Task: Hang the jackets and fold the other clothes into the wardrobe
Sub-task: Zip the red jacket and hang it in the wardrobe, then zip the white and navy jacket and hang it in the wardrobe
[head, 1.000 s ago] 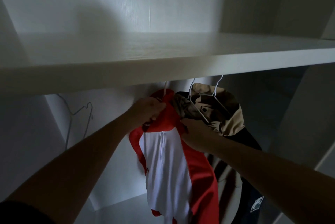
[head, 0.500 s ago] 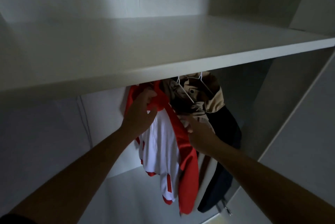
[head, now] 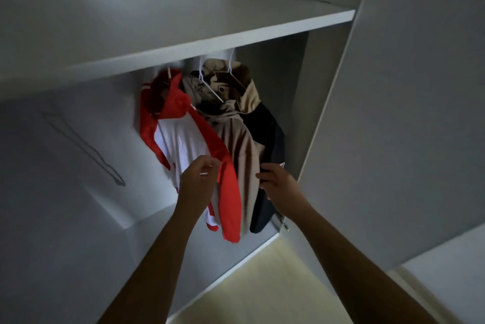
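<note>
- Through the head camera I saw three jackets hanging side by side under the wardrobe shelf [head: 183, 34] on white hangers [head: 210, 87]. A red and white jacket [head: 183, 140] was on the left, a tan jacket [head: 236, 145] in the middle and a dark jacket [head: 270, 134] on the right.
- The left hand [head: 199, 179] sat at the red and white jacket's front edge with its fingers curled. I could not tell whether it held the cloth.
- The right hand [head: 278, 184] gripped the dark jacket's near edge, just beside the tan jacket.
- A bare wire hanger [head: 86, 145] hung farther left, blurred.
</note>
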A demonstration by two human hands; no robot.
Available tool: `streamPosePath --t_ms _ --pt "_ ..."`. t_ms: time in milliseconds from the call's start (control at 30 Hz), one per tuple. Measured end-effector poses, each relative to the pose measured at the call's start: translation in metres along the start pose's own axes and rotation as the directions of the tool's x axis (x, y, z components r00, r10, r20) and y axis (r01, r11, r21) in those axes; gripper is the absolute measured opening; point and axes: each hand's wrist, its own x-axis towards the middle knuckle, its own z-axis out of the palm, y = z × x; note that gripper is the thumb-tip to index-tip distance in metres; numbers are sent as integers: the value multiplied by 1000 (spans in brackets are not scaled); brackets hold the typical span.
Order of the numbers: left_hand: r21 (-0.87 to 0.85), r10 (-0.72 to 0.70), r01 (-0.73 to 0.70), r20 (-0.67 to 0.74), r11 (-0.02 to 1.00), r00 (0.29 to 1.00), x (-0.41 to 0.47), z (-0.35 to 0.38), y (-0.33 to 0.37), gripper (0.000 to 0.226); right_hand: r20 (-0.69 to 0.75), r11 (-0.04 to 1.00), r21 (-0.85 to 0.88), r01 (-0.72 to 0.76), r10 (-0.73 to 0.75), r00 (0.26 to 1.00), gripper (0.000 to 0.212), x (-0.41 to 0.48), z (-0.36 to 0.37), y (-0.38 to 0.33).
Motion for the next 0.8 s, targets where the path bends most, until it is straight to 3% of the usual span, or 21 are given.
streamPosePath --t_ms 233,467,567,800 --pt "-174 -5 17 66 985 998 -94 74 45 25 -128 993 119 19 -4 992 33 -97 -90 46" --pt "-264 54 42 344 964 937 -211 217 113 28 -366 963 268 -21 122 922 32 -246 -223 110" --pt "-275 129 16 502 961 855 -264 289 155 26 -503 948 311 -69 226 834 31 -318 -281 142" --pt "-393 358 -57 758 918 545 -368 422 252 26 -747 903 427 -52 384 543 26 -456 -384 206"
